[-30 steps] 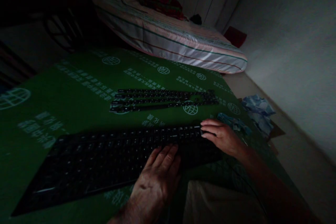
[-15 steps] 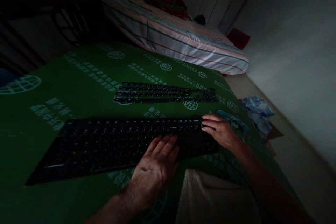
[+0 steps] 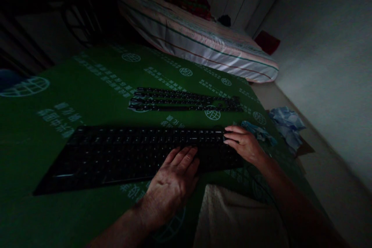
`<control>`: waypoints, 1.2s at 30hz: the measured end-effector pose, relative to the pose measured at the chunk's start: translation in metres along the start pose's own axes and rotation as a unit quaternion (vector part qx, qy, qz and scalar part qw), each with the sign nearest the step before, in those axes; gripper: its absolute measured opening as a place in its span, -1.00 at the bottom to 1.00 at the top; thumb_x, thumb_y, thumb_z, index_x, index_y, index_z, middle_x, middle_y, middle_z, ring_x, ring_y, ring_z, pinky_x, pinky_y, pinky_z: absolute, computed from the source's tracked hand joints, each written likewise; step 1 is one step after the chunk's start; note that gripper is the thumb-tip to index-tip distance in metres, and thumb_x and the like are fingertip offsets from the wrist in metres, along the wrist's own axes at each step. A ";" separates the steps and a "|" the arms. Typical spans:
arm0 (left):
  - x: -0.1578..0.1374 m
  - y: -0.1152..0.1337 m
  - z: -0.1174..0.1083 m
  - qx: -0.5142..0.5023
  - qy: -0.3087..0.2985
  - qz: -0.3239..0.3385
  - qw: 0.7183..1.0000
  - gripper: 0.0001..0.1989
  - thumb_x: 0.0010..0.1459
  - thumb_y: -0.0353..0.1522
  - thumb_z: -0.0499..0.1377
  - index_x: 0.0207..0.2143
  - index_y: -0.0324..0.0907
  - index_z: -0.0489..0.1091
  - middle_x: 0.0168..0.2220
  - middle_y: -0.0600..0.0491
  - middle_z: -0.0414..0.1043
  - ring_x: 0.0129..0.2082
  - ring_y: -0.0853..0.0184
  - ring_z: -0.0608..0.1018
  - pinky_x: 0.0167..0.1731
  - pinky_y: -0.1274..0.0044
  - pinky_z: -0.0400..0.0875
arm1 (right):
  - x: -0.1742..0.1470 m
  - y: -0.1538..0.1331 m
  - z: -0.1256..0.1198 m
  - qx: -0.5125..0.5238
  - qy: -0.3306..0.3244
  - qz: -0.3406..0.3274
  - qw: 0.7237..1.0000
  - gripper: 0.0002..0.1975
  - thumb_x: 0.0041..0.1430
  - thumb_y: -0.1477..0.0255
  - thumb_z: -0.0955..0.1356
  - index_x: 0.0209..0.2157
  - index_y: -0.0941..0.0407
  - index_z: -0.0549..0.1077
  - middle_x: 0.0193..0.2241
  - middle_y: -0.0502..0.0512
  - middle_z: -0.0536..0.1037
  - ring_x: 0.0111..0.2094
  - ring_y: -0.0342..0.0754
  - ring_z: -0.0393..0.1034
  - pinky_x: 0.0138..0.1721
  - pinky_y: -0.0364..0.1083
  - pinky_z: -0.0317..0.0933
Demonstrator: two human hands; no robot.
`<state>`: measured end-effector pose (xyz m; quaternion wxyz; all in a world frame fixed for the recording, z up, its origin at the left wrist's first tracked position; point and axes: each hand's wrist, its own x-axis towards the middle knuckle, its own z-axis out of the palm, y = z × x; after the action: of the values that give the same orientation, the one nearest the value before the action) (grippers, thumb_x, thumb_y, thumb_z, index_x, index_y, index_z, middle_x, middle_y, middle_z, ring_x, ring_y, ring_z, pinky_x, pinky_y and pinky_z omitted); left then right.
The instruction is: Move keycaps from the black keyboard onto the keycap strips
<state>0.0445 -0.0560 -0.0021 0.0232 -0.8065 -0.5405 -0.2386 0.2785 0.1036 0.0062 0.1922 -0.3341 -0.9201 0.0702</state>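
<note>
A black keyboard (image 3: 110, 159) lies across the green table, with keycaps in its back rows and a darker stretch at its front right. My left hand (image 3: 174, 178) rests on the keyboard right of its middle, fingers stretched out flat. At the keyboard's back right corner, the bent fingertips of my right hand (image 3: 242, 141) close around a small dark keycap at the end of the row. Behind the keyboard, loose black keycaps (image 3: 174, 100) are laid out in several long rows. Dim light hides the details of the keys.
The green tabletop (image 3: 95, 85) bears white printing. A beige cloth (image 3: 235, 217) lies at the front, by a dark cable. Blue crumpled material (image 3: 258, 131) is at the right edge. Beyond stand a striped mattress (image 3: 203, 46) and a pale wall (image 3: 328, 66); crumpled wrapping (image 3: 287, 122) lies on the floor.
The view has shifted slightly, so the keyboard and rows of keycaps appear a little higher and further right. Both hands keep nearly the same places on the keyboard.
</note>
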 end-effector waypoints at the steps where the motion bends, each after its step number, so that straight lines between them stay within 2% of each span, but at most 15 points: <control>1: 0.000 0.000 0.000 -0.002 -0.004 -0.003 1.000 -0.74 0.20 -0.35 0.04 -0.11 -0.22 0.41 0.06 -0.09 0.38 0.04 0.15 0.41 0.06 0.26 0.28 | 0.000 0.000 0.000 -0.001 0.001 -0.003 1.000 -0.84 0.13 0.44 0.35 -0.25 0.06 0.57 -0.12 0.13 0.53 -0.09 -0.01 0.44 -0.01 0.03 0.34; 16: 0.000 0.000 0.001 0.006 -0.001 -0.006 1.000 -0.73 0.18 -0.35 0.06 -0.11 -0.23 0.42 0.07 -0.11 0.37 0.04 0.13 0.42 0.06 0.25 0.29 | 0.004 0.000 -0.002 -0.003 -0.014 -0.018 1.000 -0.82 0.13 0.44 0.35 -0.25 0.11 0.57 -0.11 0.18 0.53 -0.10 0.03 0.44 -0.05 0.03 0.37; 36: 0.001 0.001 -0.001 -0.007 -0.003 -0.011 1.000 -0.76 0.17 -0.36 0.07 -0.13 -0.21 0.42 0.05 -0.09 0.38 0.04 0.15 0.41 0.07 0.26 0.28 | -0.003 0.000 0.005 0.029 0.021 -0.006 0.999 -0.81 0.17 0.42 0.32 -0.21 0.04 0.55 -0.11 0.13 0.53 -0.09 -0.02 0.44 -0.02 0.03 0.36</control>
<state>0.0456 -0.0558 -0.0001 0.0135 -0.8014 -0.5478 -0.2398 0.2784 0.1015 0.0012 0.2211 -0.3245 -0.9154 0.0890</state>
